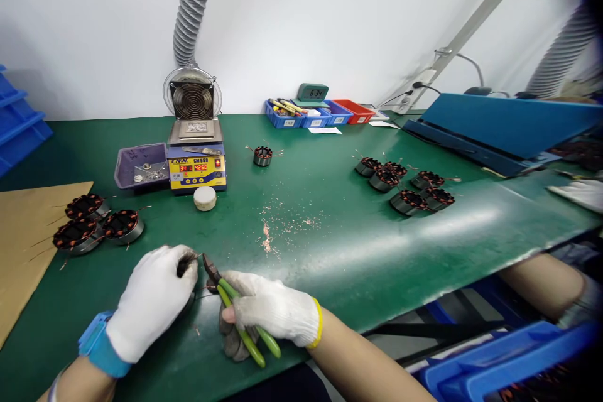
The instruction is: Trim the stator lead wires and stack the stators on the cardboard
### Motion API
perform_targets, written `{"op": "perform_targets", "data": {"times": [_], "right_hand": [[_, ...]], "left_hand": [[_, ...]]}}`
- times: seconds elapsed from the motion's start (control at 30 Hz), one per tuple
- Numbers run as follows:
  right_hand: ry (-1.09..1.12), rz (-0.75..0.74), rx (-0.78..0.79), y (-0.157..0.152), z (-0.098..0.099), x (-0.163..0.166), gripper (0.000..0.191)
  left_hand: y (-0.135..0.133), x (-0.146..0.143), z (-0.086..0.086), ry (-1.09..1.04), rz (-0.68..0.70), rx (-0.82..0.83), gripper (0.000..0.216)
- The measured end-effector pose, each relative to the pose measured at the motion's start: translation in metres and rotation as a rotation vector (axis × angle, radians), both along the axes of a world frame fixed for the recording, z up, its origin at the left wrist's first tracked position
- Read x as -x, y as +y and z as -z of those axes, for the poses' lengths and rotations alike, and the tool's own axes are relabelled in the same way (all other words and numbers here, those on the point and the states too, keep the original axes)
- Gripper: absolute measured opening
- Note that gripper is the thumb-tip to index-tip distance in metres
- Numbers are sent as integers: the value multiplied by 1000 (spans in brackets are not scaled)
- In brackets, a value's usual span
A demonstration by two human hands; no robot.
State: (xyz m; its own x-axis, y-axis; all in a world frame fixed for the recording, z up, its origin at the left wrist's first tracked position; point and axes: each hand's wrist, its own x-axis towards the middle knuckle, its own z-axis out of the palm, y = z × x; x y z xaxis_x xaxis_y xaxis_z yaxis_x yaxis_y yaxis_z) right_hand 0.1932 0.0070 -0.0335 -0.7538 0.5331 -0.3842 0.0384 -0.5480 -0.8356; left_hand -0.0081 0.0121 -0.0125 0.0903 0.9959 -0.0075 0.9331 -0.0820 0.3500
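Head view shows the left hand (153,298), gloved in white, closed around a wound stator (186,267) at the near edge of the green mat (330,226); only a dark sliver of it shows past the fingers. The right hand (271,314), also gloved, is wrapped round the green handles of a pair of cutters (235,314), whose nose points at the stator.

The stator is probably a stiff, fairly heavy steel core, but its copper windings and loose lead wires look thin and easily bent or nicked, so a hold on the outer steel ring seems safer than one on the coils.

Three more stators (89,223) lie to the left, partly on a cardboard sheet (28,245). One stator (262,156) stands alone mid-mat, and a group of six (405,182) lies to the right. A solder pot (196,166) stands behind, with one purple tray (140,165) beside it.
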Motion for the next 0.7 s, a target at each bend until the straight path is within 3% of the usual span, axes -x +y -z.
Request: {"op": "perform_targets", "data": {"times": [0.33, 0.57, 0.7], "right_hand": [[0, 4, 31, 0, 2, 3, 42], [-112, -37, -90, -2, 4, 0, 28], [-98, 41, -97, -5, 7, 0, 39]], "left_hand": [[0, 0, -1, 2, 43, 9, 33], [0, -2, 2, 8, 85, -19, 35], [-3, 11, -6, -12, 42, -158, 37]]}}
